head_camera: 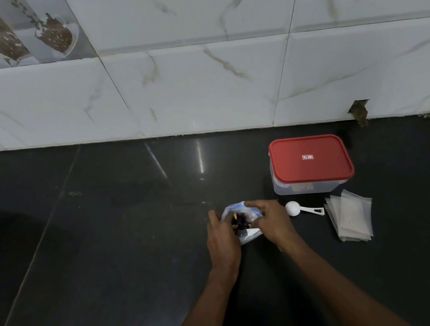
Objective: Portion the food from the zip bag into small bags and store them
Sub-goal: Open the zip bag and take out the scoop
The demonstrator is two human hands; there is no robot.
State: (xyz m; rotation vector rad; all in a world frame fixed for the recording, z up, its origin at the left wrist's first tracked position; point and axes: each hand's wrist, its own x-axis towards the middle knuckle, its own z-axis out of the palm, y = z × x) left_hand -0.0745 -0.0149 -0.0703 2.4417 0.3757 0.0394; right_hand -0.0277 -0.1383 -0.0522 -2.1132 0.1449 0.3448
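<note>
The zip bag (250, 234) sits on the counter (134, 229), my left hand (223, 237) and right hand (272, 224) both gripping its mouth; I judge I'm opening it. Next needs 1 hand freed for the scoop (293, 208) just right of my grip, small bags (352, 215) beyond.

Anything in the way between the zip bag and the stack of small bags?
Only the white plastic scoop, lying between the clear zip bag, gripped by the left hand and right hand, and the stack of small clear bags. The red-lidded clear box is shut.
</note>
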